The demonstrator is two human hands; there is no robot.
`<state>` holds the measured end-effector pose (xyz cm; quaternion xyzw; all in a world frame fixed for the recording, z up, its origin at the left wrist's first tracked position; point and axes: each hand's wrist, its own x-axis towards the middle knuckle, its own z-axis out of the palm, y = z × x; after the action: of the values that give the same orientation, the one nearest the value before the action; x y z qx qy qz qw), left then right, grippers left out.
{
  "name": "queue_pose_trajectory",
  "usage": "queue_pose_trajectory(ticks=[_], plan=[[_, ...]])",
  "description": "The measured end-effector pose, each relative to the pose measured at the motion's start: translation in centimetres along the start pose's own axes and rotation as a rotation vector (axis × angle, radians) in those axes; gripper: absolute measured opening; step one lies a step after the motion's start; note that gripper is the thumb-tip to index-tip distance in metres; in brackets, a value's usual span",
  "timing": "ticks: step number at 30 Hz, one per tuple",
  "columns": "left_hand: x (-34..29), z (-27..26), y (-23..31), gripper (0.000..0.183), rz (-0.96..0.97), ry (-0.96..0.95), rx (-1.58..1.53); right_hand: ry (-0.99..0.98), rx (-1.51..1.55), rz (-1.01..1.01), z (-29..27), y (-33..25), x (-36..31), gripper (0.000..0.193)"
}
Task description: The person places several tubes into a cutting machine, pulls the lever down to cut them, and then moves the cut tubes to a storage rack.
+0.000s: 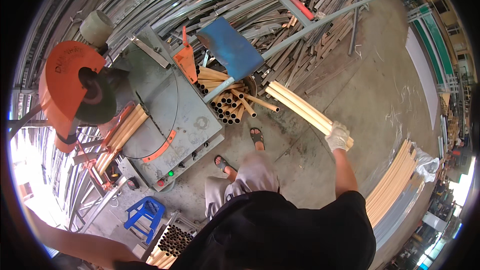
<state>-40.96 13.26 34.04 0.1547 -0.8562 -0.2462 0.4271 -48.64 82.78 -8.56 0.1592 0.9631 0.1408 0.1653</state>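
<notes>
Out to my right, my right hand (pixel 339 137), in a pale work glove, is closed round the near end of a few tan tubes (pixel 300 106). Their far ends point toward a round bin packed with short tan tubes (pixel 234 110). My left forearm (pixel 82 245) reaches out at the lower left; its hand is lost past the glaring rim. On the left stands a cut-off saw with an orange guard (pixel 65 82) and a dark disc (pixel 98 97). More tan tubes (pixel 125 132) lie beside the disc on the grey saw table (pixel 172 105).
A blue plastic stool (pixel 145 218) and a bundle of tubes (pixel 175 241) stand at lower left. Long tan tubes (pixel 390 182) lie on the floor at right. Metal offcuts (pixel 320 40) and a grey roller frame (pixel 330 20) fill the back. A blue plate (pixel 230 47) overhangs the bin.
</notes>
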Motion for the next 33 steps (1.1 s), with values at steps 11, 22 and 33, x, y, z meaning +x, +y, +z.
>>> queue_pose_trajectory(ticks=[11, 22, 33], plan=[[-57.6, 41.7, -5.6, 0.061, -1.244, -1.160, -1.065, -0.413, 0.140, -0.324, 1.0, -11.3, 15.4, 0.047], [-54.1, 60.3, -3.1, 0.071, -2.133, -0.095, -2.000, -1.290, 0.634, -0.025, -1.1, -19.7, 21.2, 0.046], [-42.5, 64.5, -8.5, 0.037, -1.927, 0.376, -1.768, -1.515, 1.170, 0.117, 2.8, -23.6, 13.9, 0.057]])
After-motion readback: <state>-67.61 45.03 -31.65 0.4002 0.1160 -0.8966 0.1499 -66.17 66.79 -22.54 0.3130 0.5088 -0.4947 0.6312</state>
